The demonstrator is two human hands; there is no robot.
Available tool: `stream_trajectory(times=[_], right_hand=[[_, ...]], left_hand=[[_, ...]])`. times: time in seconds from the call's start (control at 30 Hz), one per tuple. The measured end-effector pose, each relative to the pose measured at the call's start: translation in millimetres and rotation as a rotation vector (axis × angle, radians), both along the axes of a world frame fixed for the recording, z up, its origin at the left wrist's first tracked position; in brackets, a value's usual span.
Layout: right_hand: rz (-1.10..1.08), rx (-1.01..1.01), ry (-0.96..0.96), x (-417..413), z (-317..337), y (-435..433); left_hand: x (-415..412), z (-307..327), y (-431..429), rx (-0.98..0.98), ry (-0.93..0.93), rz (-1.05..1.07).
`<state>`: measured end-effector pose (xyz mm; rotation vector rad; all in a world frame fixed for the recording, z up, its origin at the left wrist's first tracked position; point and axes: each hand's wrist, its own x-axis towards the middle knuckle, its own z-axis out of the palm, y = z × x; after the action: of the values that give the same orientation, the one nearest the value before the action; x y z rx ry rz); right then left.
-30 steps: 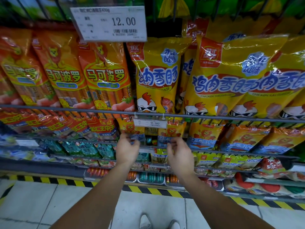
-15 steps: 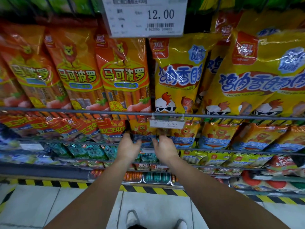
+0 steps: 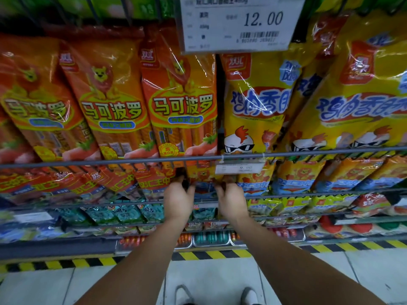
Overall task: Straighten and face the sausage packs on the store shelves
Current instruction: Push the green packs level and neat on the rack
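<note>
Reaching up close together, the left hand (image 3: 178,200) and the right hand (image 3: 231,200) curl their fingers round the sides of one orange lion pack (image 3: 203,175). It sits just under the wire rail (image 3: 110,161). Behind the rail stand tall orange packs (image 3: 180,106) and yellow chicken packs (image 3: 257,106).

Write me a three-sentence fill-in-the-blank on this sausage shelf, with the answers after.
The big price tag at the top reads ____. The yellow packs show a cartoon ____ wearing sunglasses. The left hand and right hand both grip one pack on the shelf ____ the orange packs.
Answers: 12.00; chicken; below.
</note>
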<state>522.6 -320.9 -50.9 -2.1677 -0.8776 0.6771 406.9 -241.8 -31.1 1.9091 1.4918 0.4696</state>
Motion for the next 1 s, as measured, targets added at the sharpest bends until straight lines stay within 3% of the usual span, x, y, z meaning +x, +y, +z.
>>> stream_trajectory(times=[0.3,1.0], right_hand=[[-0.074,0.041,-0.041,12,6,-7],[0.048,-0.123,-0.074,21,-1,-2]], left_hand=[[15,2,-2,-0.036,-0.060,0.015],[8,-21,12,-0.149,0.009,-0.050]])
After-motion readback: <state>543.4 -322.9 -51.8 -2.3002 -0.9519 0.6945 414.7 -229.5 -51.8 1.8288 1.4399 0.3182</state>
